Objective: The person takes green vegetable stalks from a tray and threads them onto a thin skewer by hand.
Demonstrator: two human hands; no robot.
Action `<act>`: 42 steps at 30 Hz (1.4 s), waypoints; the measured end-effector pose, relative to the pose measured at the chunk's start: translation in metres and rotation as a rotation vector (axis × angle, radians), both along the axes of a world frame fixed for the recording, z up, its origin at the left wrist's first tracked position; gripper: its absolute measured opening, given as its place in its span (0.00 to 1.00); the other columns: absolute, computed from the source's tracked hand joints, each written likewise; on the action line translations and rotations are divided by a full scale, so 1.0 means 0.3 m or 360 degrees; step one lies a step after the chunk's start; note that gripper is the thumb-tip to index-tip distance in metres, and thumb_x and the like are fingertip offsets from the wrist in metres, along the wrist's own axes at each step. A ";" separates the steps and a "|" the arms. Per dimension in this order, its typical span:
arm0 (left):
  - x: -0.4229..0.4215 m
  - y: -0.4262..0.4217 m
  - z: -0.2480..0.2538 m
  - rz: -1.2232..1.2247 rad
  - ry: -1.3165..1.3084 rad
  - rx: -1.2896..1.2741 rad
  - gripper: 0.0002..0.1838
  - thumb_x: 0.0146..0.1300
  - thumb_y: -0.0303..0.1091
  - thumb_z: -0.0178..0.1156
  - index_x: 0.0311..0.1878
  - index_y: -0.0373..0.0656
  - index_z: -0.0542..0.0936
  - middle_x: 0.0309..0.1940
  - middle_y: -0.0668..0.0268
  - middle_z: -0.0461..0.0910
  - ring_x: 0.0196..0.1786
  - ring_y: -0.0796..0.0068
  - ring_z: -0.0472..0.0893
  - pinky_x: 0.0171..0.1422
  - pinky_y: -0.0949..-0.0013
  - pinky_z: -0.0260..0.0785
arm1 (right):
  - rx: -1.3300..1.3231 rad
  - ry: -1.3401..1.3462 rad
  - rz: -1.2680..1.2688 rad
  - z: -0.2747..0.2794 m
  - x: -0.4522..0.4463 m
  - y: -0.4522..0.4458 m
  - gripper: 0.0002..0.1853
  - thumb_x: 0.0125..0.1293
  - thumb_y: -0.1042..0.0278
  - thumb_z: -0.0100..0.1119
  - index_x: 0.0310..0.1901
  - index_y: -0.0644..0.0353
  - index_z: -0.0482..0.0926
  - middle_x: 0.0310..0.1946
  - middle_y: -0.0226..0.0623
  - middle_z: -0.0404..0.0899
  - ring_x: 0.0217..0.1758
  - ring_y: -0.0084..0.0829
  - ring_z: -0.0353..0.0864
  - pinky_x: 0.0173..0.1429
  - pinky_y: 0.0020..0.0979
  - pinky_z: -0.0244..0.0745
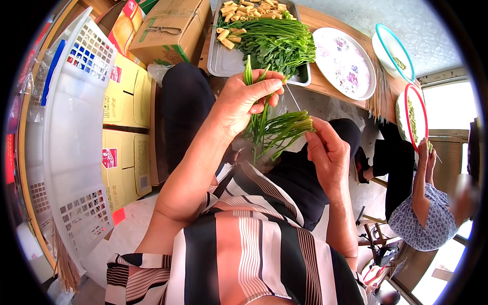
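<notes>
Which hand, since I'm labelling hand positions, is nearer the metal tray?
Left. The left hand is by the near edge of the metal tray; the right hand is farther from it, closer to the body and off to the right.

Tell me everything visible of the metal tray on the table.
The tray looks like silver-grey metal: rectangular, shallow, with rounded near corners and a raised rim. It rests on the wooden table, its far end cut off by the picture's edge. Short tan pieces lie in its far part, and leafy greens with long stems spread across the middle toward the near rim. Bare tray shows at the left. The left hand hides part of the near rim.
</notes>
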State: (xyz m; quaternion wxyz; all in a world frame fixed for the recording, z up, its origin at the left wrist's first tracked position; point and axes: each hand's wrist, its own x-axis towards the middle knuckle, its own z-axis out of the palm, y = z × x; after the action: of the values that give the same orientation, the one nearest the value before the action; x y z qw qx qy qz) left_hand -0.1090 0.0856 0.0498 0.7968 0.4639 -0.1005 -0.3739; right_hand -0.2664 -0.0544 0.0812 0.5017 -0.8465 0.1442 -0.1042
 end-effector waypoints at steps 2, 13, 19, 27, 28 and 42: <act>-0.001 0.001 0.005 -0.0003 -0.0005 0.0001 0.11 0.61 0.33 0.64 0.44 0.38 0.79 0.32 0.66 0.80 0.29 0.83 0.76 0.22 0.85 0.56 | 0.0003 0.0001 -0.0001 0.001 0.000 0.000 0.13 0.68 0.74 0.53 0.52 0.66 0.77 0.22 0.24 0.71 0.22 0.12 0.64 0.26 0.17 0.62; 0.007 0.008 0.011 -0.0004 -0.0131 0.0096 0.12 0.60 0.32 0.65 0.44 0.37 0.79 0.32 0.66 0.80 0.28 0.85 0.76 0.22 0.85 0.56 | -0.0014 0.0012 0.0002 0.002 -0.006 -0.004 0.12 0.68 0.74 0.53 0.51 0.66 0.78 0.22 0.24 0.72 0.22 0.12 0.65 0.26 0.17 0.61; 0.020 0.013 0.003 -0.0094 -0.0093 0.0054 0.12 0.60 0.33 0.65 0.43 0.38 0.80 0.30 0.67 0.79 0.28 0.84 0.75 0.23 0.84 0.56 | -0.0019 -0.0003 0.0026 0.003 -0.006 -0.007 0.12 0.68 0.74 0.53 0.51 0.66 0.78 0.22 0.24 0.72 0.21 0.12 0.65 0.26 0.17 0.61; 0.022 0.019 0.017 -0.0213 -0.0094 0.0093 0.10 0.59 0.33 0.65 0.41 0.39 0.80 0.28 0.68 0.78 0.28 0.83 0.75 0.23 0.84 0.55 | 0.0024 -0.0004 0.0053 0.010 -0.006 -0.008 0.12 0.68 0.75 0.54 0.51 0.66 0.78 0.22 0.24 0.72 0.21 0.12 0.65 0.26 0.17 0.61; 0.019 0.017 0.017 -0.0214 -0.0092 0.0093 0.10 0.59 0.33 0.65 0.41 0.39 0.80 0.28 0.68 0.78 0.28 0.83 0.75 0.23 0.84 0.55 | 0.0021 -0.0008 0.0060 0.012 -0.004 -0.008 0.12 0.68 0.75 0.53 0.51 0.66 0.78 0.22 0.24 0.72 0.21 0.12 0.65 0.26 0.17 0.61; -0.032 -0.017 -0.031 0.0022 -0.0985 0.0462 0.16 0.70 0.43 0.54 0.45 0.40 0.79 0.29 0.75 0.72 0.33 0.89 0.70 0.33 0.82 0.60 | 0.0608 -0.0118 -0.0278 -0.061 0.053 -0.080 0.14 0.70 0.75 0.50 0.55 0.61 0.75 0.24 0.26 0.77 0.19 0.09 0.61 0.23 0.13 0.55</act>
State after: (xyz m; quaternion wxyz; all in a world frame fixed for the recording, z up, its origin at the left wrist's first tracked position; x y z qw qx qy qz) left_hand -0.1187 0.0806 0.0406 0.6566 0.6647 -0.2801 -0.2205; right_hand -0.2506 -0.0783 0.0628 0.6470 -0.7160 0.2156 -0.1491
